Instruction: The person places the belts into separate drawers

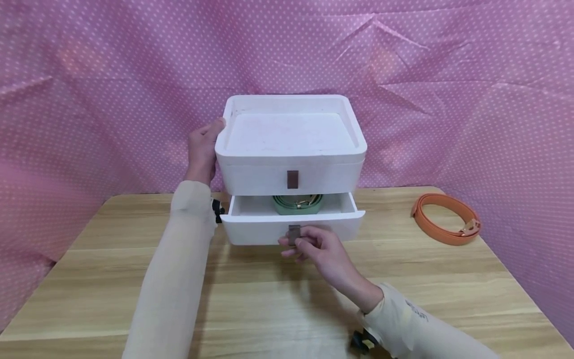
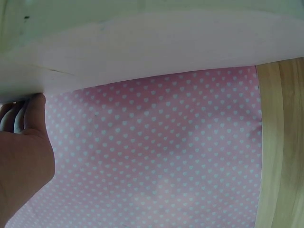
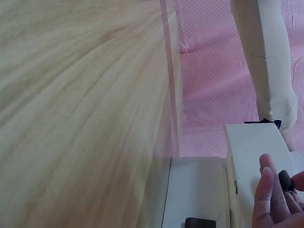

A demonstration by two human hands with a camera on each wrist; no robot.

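Head: left hand (image 1: 202, 149) pressed white cabinet (image 1: 253, 177) near table (image 1: 112, 259) back edge, likely bracing it; right hand (image 1: 326, 248) pinched tab (image 1: 293, 232) of extended drawer (image 1: 255, 232), green belt (image 1: 291, 209) inside. Orange belt (image 1: 432, 230) sat by back right corner. Left wrist: fingers (image 2: 36, 114) touched cabinet wall. Right wrist: pinch on tab was narrow.

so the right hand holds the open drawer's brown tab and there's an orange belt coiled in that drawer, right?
Not quite: the belt coiled in the open drawer is green, as the head view shows. The right hand does hold the drawer's brown tab.
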